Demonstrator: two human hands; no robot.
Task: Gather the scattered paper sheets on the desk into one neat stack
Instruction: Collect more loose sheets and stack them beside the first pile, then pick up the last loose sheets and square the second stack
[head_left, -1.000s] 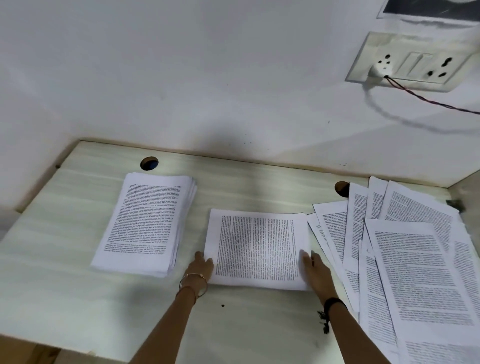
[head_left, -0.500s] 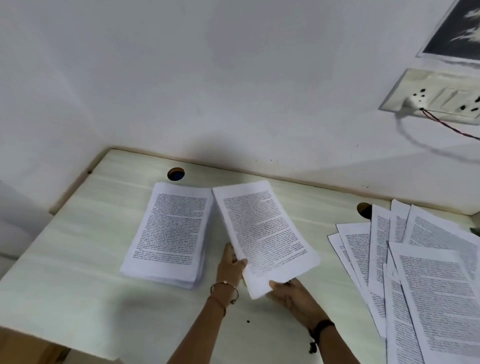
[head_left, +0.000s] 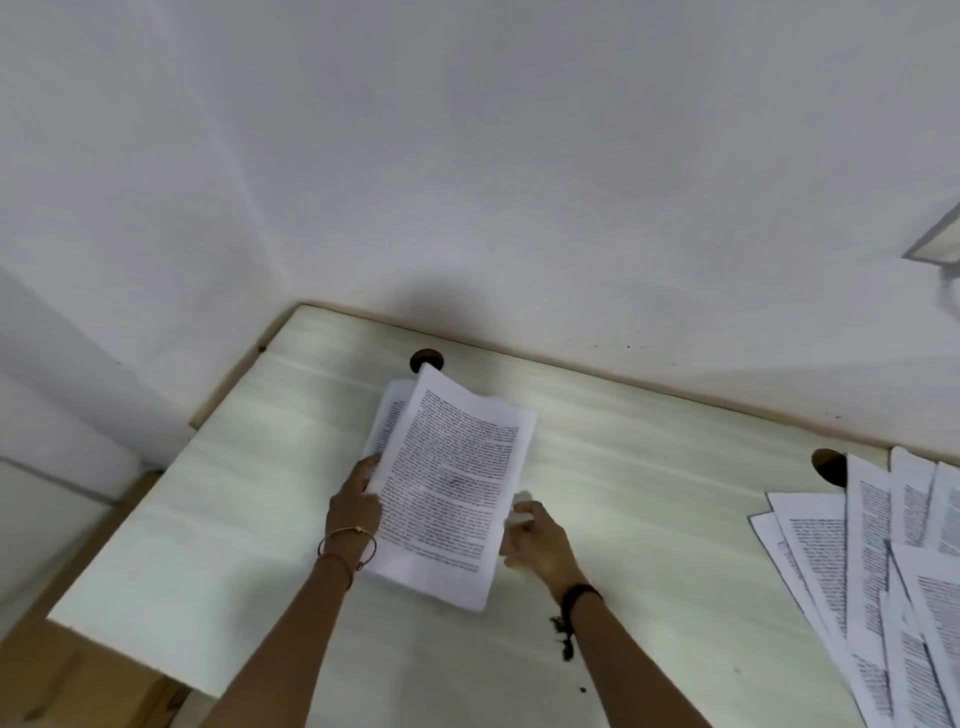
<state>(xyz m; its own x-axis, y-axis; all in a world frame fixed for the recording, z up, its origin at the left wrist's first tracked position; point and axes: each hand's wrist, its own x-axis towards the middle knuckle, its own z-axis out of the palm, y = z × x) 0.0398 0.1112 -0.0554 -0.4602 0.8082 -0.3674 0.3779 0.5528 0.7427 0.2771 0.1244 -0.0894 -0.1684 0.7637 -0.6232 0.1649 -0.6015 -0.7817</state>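
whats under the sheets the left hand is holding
A strip of another printed stack shows past the left edge of the held sheets, near the left hand. The rest of that stack is covered, so its neatness cannot be seen.

Both forearms are bare, no sleeves in sight. On the left hand (head_left: 354, 512) side, a thin gold bangle (head_left: 347, 543) circles the wrist. Over on the right hand (head_left: 537, 543), a black band (head_left: 581, 597) wraps the wrist, a small dark charm dangling below it.
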